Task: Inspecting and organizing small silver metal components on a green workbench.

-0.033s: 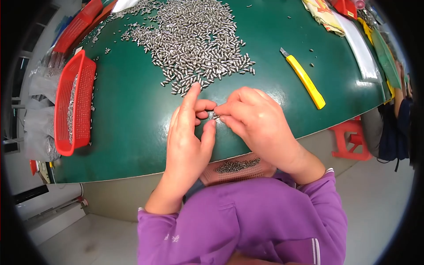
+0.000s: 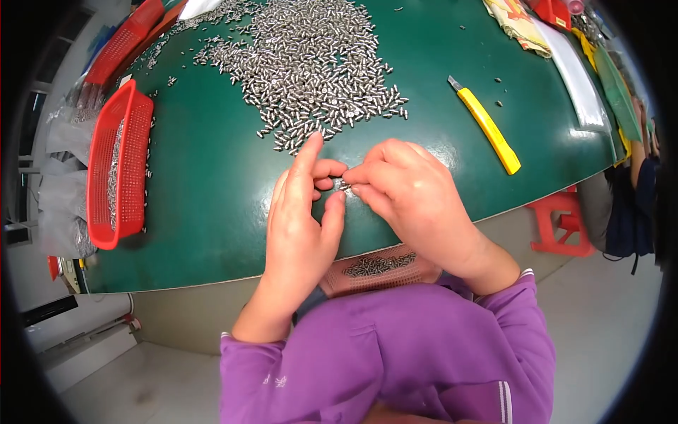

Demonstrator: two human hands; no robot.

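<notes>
In front of my chest, just above the green table, my two hands meet. The thumb and curled fingers of my left hand (image 2: 293,205) close about some small silvery metal pieces (image 2: 344,185), while its index finger stretches out toward a heap. My right hand (image 2: 413,187) pinches at the same spot with thumb and index finger, on a small metal piece partly hidden by the fingertips. Just beyond lies the large heap of small bullet-shaped metal pieces (image 2: 311,63). Below the table edge, against my body, a pinkish mesh basket (image 2: 339,284) holds more dark metal pieces.
On the left of the green table (image 2: 198,212) stands a red plastic basket (image 2: 134,169) with metal pieces inside. A yellow utility knife (image 2: 487,129), blade out, lies at the right. Clear plastic bags (image 2: 579,85) line the far right edge; a red stool (image 2: 561,225) stands below.
</notes>
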